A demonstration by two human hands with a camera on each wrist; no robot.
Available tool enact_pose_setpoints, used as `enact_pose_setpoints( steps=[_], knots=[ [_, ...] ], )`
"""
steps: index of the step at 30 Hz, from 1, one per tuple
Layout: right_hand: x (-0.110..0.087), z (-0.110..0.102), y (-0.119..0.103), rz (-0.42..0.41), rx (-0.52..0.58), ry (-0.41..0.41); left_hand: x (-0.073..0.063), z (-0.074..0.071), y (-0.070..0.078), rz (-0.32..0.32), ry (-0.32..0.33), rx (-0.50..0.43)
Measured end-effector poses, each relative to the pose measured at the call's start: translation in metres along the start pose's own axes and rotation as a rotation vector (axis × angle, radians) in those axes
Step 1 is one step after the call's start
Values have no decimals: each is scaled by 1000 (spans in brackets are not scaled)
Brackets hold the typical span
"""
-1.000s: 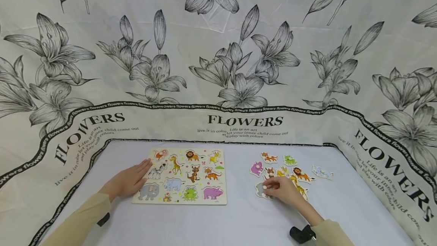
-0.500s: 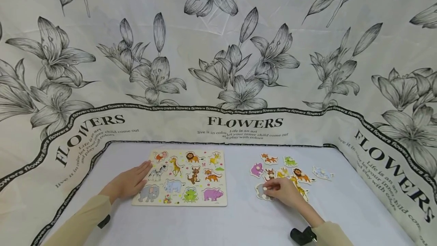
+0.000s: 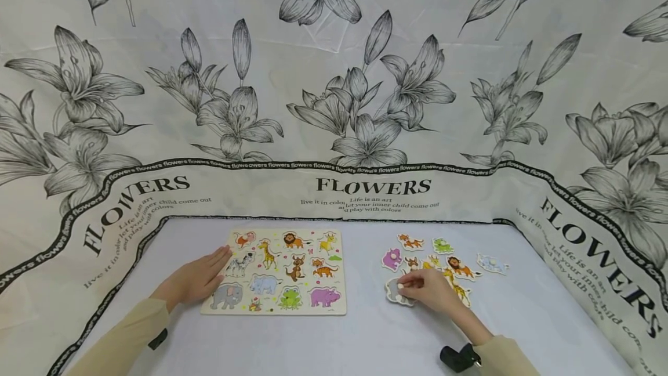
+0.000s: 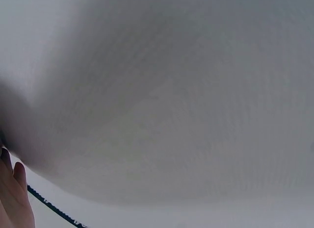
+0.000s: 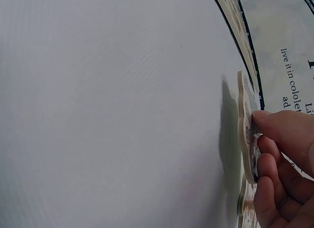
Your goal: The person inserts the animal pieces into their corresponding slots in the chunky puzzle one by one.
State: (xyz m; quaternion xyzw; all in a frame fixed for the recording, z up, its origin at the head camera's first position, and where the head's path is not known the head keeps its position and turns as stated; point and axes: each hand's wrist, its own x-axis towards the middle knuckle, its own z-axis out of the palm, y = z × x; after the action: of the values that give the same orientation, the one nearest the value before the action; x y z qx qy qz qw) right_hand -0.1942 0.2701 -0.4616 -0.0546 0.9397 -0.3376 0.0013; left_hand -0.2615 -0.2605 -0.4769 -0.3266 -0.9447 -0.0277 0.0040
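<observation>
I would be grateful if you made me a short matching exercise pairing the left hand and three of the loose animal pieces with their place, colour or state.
1. Left hand
2. Elephant piece
3. Frog piece
4. Hippo piece

A. Green
B. Pinched by the right hand
C. Purple
D. Resting at the puzzle board's left edge

Pairs: 1-D, 2-B, 3-A, 4-C
</observation>
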Motion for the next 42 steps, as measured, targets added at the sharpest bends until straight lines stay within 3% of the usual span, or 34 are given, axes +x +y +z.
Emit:
enact_pose_setpoints(
  steps=[23,28,42],
  knots=[
    [19,25,-42,-161,30,-22,-1,0,1,-11,4,2],
    [25,31,-56,-212,51,-55,-1,0,1,-10,0,-4],
    [43,62,-102,-249,137,-146,0,0,0,-13,1,-9]
  ],
)
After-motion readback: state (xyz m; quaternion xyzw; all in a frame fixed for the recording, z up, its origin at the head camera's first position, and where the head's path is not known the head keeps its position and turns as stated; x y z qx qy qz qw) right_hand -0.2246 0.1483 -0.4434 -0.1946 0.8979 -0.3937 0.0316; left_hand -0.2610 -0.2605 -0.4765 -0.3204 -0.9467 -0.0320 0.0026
